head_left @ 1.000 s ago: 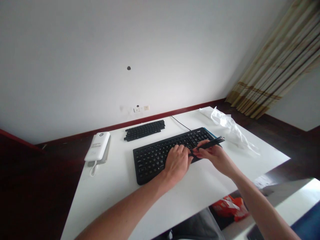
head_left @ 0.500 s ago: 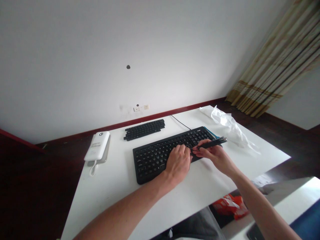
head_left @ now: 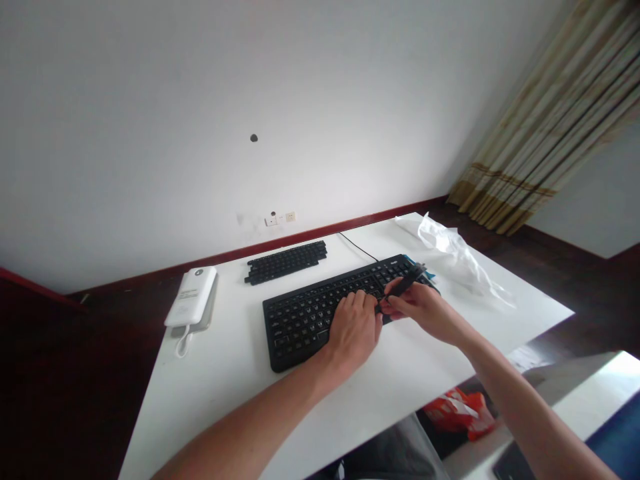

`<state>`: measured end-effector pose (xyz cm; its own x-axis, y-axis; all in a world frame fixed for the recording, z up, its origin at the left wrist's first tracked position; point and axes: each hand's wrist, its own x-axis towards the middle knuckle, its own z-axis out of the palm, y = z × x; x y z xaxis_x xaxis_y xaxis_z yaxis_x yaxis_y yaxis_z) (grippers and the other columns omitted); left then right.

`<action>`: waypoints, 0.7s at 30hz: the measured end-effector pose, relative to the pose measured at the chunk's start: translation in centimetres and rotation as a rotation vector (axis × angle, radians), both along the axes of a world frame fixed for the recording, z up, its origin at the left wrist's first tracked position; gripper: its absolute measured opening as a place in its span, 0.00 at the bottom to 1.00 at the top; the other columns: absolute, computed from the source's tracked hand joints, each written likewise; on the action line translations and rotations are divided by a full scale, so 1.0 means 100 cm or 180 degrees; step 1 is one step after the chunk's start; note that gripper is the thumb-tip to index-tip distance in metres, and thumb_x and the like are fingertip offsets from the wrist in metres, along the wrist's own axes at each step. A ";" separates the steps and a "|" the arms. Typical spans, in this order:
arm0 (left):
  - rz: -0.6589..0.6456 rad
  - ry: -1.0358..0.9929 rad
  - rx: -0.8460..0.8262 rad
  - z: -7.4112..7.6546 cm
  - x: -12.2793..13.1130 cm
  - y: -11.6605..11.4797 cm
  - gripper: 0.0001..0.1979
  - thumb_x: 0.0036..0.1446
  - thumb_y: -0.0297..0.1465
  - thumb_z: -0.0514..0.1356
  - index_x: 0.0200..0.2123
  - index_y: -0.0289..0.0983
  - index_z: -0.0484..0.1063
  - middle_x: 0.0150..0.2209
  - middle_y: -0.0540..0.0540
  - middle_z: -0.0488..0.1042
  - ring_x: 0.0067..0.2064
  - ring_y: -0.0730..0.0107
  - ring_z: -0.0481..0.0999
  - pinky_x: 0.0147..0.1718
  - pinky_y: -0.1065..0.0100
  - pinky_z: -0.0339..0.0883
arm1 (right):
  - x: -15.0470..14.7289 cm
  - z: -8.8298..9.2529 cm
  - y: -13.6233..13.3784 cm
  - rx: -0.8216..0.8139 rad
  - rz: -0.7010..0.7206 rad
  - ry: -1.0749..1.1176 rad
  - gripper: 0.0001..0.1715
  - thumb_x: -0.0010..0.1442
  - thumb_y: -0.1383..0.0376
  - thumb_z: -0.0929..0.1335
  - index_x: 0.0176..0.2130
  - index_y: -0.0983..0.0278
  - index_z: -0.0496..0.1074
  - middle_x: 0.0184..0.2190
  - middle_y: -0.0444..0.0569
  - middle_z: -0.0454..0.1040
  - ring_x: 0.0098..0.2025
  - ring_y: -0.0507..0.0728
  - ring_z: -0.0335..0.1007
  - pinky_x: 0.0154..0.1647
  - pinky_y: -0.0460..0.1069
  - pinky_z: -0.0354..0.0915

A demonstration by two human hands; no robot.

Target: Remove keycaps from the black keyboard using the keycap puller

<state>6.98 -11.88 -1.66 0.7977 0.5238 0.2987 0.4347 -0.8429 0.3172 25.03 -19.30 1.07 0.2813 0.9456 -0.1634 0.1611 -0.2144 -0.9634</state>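
Observation:
A black keyboard [head_left: 295,325] lies on the white table, and its key area looks bare of many keycaps. On its front middle rests my left hand [head_left: 353,323], fingers bent and together, thumb side by the tip of a tool. Whatever its fingertips may grip is hidden. My right hand [head_left: 417,305] is closed on a black pen-like tool [head_left: 405,281], slanting up to the right over the keyboard's right part. The tool's lower end meets the left fingertips; its exact kind is unclear. Black keycaps [head_left: 286,262] lie in rows behind the keyboard.
On the left lies a white power bank [head_left: 191,297] with a looped strap, over a grey flat object. A crumpled clear plastic bag [head_left: 455,253] lies back right. The keyboard cable [head_left: 357,245] runs over the rear edge. Below the table shows a red bag [head_left: 460,413].
My right hand has turned the tool steeper and shifted slightly left, closer to my left hand. The left hand stays on the keyboard. The whole view has moved slightly.

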 end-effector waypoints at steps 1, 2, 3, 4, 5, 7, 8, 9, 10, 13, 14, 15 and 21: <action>-0.0009 -0.0021 -0.0015 0.000 -0.001 0.000 0.08 0.68 0.33 0.61 0.47 0.37 0.69 0.46 0.44 0.72 0.49 0.57 0.71 0.51 0.56 0.68 | -0.002 0.003 0.002 -0.0046 -0.0006 -0.0089 0.20 0.58 0.52 0.76 0.43 0.60 0.72 0.37 0.50 0.83 0.41 0.65 0.84 0.44 0.58 0.81; -0.0013 -0.0032 -0.0025 0.000 -0.001 0.000 0.08 0.68 0.33 0.61 0.47 0.37 0.69 0.46 0.44 0.72 0.49 0.57 0.71 0.51 0.56 0.68 | -0.004 0.006 0.004 -0.0098 -0.0008 -0.0171 0.17 0.58 0.54 0.76 0.42 0.59 0.73 0.36 0.49 0.83 0.41 0.65 0.84 0.43 0.58 0.82; -0.0011 -0.0035 -0.0031 0.000 -0.001 0.001 0.08 0.68 0.34 0.61 0.47 0.37 0.69 0.46 0.44 0.73 0.49 0.57 0.71 0.51 0.56 0.68 | -0.005 0.010 0.006 -0.0155 -0.0002 -0.0241 0.15 0.58 0.55 0.76 0.41 0.59 0.73 0.35 0.49 0.84 0.40 0.65 0.84 0.41 0.57 0.82; -0.0011 -0.0031 -0.0035 -0.001 -0.001 0.001 0.08 0.69 0.34 0.61 0.47 0.37 0.70 0.46 0.44 0.73 0.49 0.57 0.71 0.51 0.56 0.68 | -0.007 0.013 0.009 -0.0206 0.0018 -0.0302 0.14 0.58 0.56 0.75 0.40 0.59 0.74 0.34 0.49 0.84 0.40 0.65 0.84 0.40 0.57 0.82; -0.0011 -0.0022 -0.0038 -0.001 0.000 0.002 0.08 0.69 0.34 0.61 0.47 0.37 0.70 0.46 0.44 0.73 0.49 0.57 0.71 0.51 0.56 0.68 | -0.008 0.016 0.011 -0.0243 0.0042 -0.0362 0.12 0.58 0.56 0.75 0.39 0.59 0.74 0.34 0.49 0.84 0.40 0.66 0.84 0.39 0.57 0.82; -0.0020 0.0001 -0.0040 -0.002 0.001 0.003 0.07 0.69 0.34 0.61 0.46 0.37 0.70 0.45 0.44 0.73 0.49 0.57 0.72 0.51 0.56 0.68 | -0.009 0.021 0.014 -0.0296 0.0106 -0.0503 0.10 0.57 0.57 0.75 0.37 0.59 0.75 0.33 0.50 0.84 0.39 0.66 0.84 0.37 0.56 0.82; -0.0018 0.0007 -0.0037 -0.002 0.002 0.004 0.07 0.69 0.34 0.62 0.46 0.37 0.71 0.45 0.44 0.74 0.48 0.57 0.72 0.51 0.56 0.68 | -0.009 0.023 0.016 -0.0324 0.0136 -0.0589 0.09 0.57 0.58 0.75 0.36 0.59 0.76 0.32 0.50 0.84 0.38 0.66 0.84 0.36 0.55 0.82; -0.0014 0.0008 -0.0030 -0.003 0.002 0.005 0.07 0.68 0.34 0.62 0.45 0.37 0.71 0.45 0.44 0.74 0.48 0.58 0.72 0.51 0.57 0.68 | -0.010 0.024 0.018 -0.0358 0.0167 -0.0670 0.08 0.57 0.59 0.75 0.36 0.59 0.76 0.32 0.50 0.84 0.37 0.66 0.84 0.35 0.55 0.82; -0.0008 0.0002 -0.0016 -0.004 0.003 0.006 0.07 0.68 0.34 0.63 0.45 0.37 0.71 0.44 0.44 0.74 0.48 0.58 0.72 0.50 0.57 0.68 | -0.009 0.026 0.020 -0.0399 0.0200 -0.0729 0.07 0.57 0.59 0.74 0.36 0.59 0.76 0.31 0.50 0.84 0.36 0.65 0.84 0.34 0.55 0.82; -0.0014 -0.0030 0.0049 -0.005 0.004 0.007 0.07 0.67 0.34 0.65 0.43 0.37 0.72 0.43 0.45 0.75 0.47 0.58 0.72 0.50 0.58 0.68 | -0.008 0.029 0.027 -0.0556 0.0270 -0.0754 0.06 0.56 0.60 0.74 0.33 0.60 0.77 0.29 0.51 0.83 0.33 0.65 0.84 0.33 0.55 0.81; -0.0023 -0.0034 0.0075 -0.006 0.004 0.007 0.07 0.67 0.34 0.65 0.43 0.37 0.72 0.43 0.45 0.75 0.47 0.58 0.72 0.50 0.58 0.68 | -0.007 0.030 0.030 -0.0605 0.0288 -0.0740 0.06 0.55 0.61 0.75 0.31 0.60 0.76 0.28 0.51 0.83 0.32 0.65 0.84 0.33 0.55 0.81; -0.0031 -0.0034 0.0097 -0.006 0.004 0.007 0.07 0.67 0.33 0.65 0.43 0.37 0.72 0.43 0.45 0.75 0.47 0.58 0.72 0.50 0.58 0.68 | -0.006 0.030 0.032 -0.0650 0.0307 -0.0738 0.06 0.55 0.61 0.75 0.30 0.60 0.76 0.28 0.52 0.84 0.32 0.65 0.84 0.33 0.55 0.81; -0.0041 -0.0018 0.0180 -0.003 0.004 0.006 0.07 0.67 0.33 0.65 0.44 0.37 0.72 0.43 0.45 0.76 0.46 0.58 0.73 0.49 0.58 0.68 | 0.004 0.027 0.047 -0.0798 0.0448 -0.1062 0.09 0.56 0.60 0.74 0.27 0.60 0.75 0.27 0.52 0.84 0.30 0.64 0.84 0.30 0.53 0.80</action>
